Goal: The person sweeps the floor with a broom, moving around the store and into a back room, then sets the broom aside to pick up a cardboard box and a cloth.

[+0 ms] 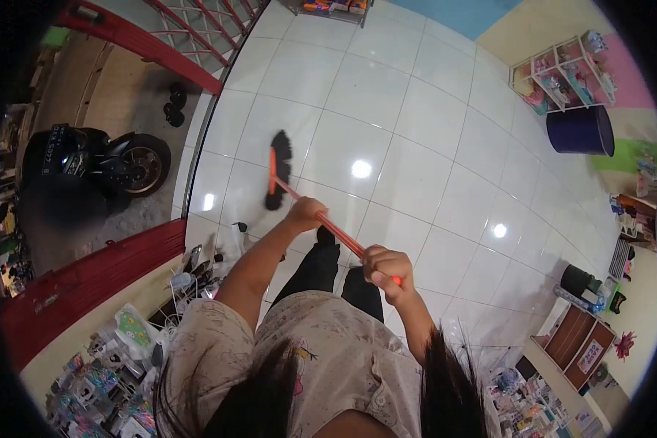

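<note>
A broom with an orange-red handle (341, 235) and black bristles (282, 171) slants across the view, its head on the white tiled floor ahead and to the left. My left hand (306, 214) is wrapped round the middle of the handle. Near the handle's top end, my right hand (387, 270) is closed on it, and the orange tip sticks out past the fingers. Dark trouser legs show below the handle. The bristles look slightly blurred.
Left of a red metal door frame (95, 274) stands a parked motorcycle (87, 164), with dark sandals (174, 106) beyond it. A purple bin (580, 131) is under a white rack (562, 73) at right. Packaged goods (102, 376) line the lower left, and a wooden cabinet (577, 347) the lower right.
</note>
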Demonstrator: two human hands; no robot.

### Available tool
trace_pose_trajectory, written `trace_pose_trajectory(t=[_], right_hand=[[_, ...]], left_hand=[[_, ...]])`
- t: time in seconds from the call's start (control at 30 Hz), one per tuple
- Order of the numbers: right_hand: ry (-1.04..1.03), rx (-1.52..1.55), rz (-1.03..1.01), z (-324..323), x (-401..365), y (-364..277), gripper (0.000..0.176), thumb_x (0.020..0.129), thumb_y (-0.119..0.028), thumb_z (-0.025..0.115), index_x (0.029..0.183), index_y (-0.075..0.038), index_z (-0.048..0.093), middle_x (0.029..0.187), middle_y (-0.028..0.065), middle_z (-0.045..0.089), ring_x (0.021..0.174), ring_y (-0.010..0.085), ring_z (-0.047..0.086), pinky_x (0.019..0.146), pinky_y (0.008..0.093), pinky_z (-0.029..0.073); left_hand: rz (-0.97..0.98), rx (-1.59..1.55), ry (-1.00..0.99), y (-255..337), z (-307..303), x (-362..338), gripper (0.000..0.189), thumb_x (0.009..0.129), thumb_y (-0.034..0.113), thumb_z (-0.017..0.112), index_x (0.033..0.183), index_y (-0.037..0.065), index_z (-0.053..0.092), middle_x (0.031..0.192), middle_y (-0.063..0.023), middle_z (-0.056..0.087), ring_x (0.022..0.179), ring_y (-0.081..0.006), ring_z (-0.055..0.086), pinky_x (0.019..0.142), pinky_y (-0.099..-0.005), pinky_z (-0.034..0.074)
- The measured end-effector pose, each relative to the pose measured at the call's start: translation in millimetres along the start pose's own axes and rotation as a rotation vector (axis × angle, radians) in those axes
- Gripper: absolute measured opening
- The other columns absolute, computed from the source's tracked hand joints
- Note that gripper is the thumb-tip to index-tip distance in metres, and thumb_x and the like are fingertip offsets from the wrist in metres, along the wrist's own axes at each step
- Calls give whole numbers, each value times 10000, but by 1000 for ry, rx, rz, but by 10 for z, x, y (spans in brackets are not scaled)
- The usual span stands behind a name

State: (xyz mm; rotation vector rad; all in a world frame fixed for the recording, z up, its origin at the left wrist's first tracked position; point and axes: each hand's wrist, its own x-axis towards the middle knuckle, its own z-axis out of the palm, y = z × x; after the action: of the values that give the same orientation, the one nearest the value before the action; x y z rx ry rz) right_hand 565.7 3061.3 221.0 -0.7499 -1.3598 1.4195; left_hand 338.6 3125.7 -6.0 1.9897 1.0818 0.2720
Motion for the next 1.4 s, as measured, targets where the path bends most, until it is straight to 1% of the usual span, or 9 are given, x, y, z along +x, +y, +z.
trace_pose_trajectory(t=[0.2, 0.33, 0.37, 0.43, 0.6, 0.83, 0.9, 1.03, 1.4], right_hand=[[373, -21, -57, -483, 43, -615, 440, 851, -281, 532, 502, -22, 464, 461, 80, 470, 409, 210, 434, 556, 390, 425], [553, -137, -321, -828, -67, -1695, 353, 825, -215, 476, 506, -101, 377, 384, 14, 363, 307, 136, 333, 404, 299, 351], [925, -344, -367, -671, 44, -1863, 366, 835, -206, 455, 495, -102, 368, 383, 7, 368, 303, 125, 334, 404, 297, 352], [463, -319, -351, -856, -6, -2107, 373, 829, -204, 478, 490, -77, 388, 402, 25, 386, 335, 152, 375, 417, 289, 349], [381, -565, -95, -1189, 140, -1421, 321, 743, -170, 578, 520, -32, 394, 487, 78, 434, 438, 220, 432, 512, 342, 394], [533, -65, -58, -1963, 234, -744, 463, 784, -288, 540, 448, -36, 346, 450, 75, 413, 427, 194, 406, 428, 308, 336], [528, -68, 78, -1915, 365, -242, 441, 774, -322, 508, 471, -25, 391, 422, 60, 363, 401, 159, 345, 507, 319, 357], [261, 127, 212, -1766, 641, 446, 367, 831, -218, 456, 547, 13, 476, 576, 99, 516, 512, 157, 463, 498, 284, 370], [578, 65, -283, -3270, 1178, -1472, 390, 867, -220, 430, 502, -132, 325, 408, 0, 360, 359, 132, 356, 456, 313, 339]], left_hand=[[77, -9, 121, 566, 30, 389, 116, 682, 178, 608, 650, 69, 587, 646, -161, 571, 636, -358, 565, 567, -440, 430], [168, -217, -8, 2053, 124, 919, 80, 678, 134, 593, 649, 63, 571, 641, -155, 570, 644, -358, 566, 571, -450, 421], [261, -280, -19, 2304, 210, 1041, 125, 705, 138, 586, 620, 57, 545, 627, -159, 556, 629, -361, 556, 562, -451, 413], [405, -295, -99, 2608, 429, 1387, 231, 770, 198, 594, 608, 52, 518, 605, -152, 541, 620, -356, 550, 564, -447, 411], [555, -227, -271, 2185, 1218, 2422, 230, 745, 271, 628, 642, 73, 570, 660, -142, 573, 689, -350, 576, 613, -441, 446], [274, -31, 84, 1235, 754, 2539, 228, 779, 220, 592, 638, 45, 549, 633, -144, 552, 645, -344, 553, 605, -438, 425], [313, 139, 79, 561, 529, 2292, 138, 720, 210, 604, 713, 77, 566, 673, -120, 558, 692, -323, 556, 649, -434, 429], [-195, 435, -222, -290, 62, 1714, 172, 766, 280, 563, 753, 117, 612, 774, -110, 612, 840, -304, 595, 735, -485, 438], [283, -53, -59, 1975, -312, 3536, 158, 723, 222, 576, 683, 74, 611, 651, -158, 577, 654, -351, 579, 607, -448, 454]])
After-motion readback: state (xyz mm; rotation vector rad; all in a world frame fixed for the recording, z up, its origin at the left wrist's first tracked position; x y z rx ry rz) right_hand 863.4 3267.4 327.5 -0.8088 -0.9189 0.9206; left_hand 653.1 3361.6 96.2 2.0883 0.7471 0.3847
